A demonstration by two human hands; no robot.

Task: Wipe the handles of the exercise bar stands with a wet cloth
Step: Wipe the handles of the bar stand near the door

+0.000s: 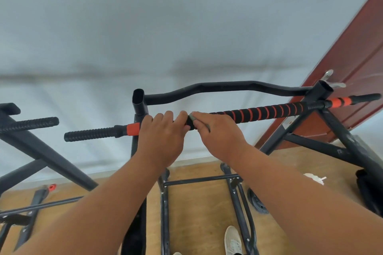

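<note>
a person's left hand (163,136) curls over the black-and-orange padded handle (259,113) of an exercise bar stand (323,97), beside the right hand (215,130), which pinches a small grey cloth (191,118) against the grip near its left end. judging by that position, most of the striped padding to the right is still to be wiped, as is the ribbed end grip (91,133) and the neighbouring stand's handle (31,124).

Black-and-orange padded handle (259,113) running level across the stand.
Small grey cloth (192,117) is wrapping its middle.
</note>
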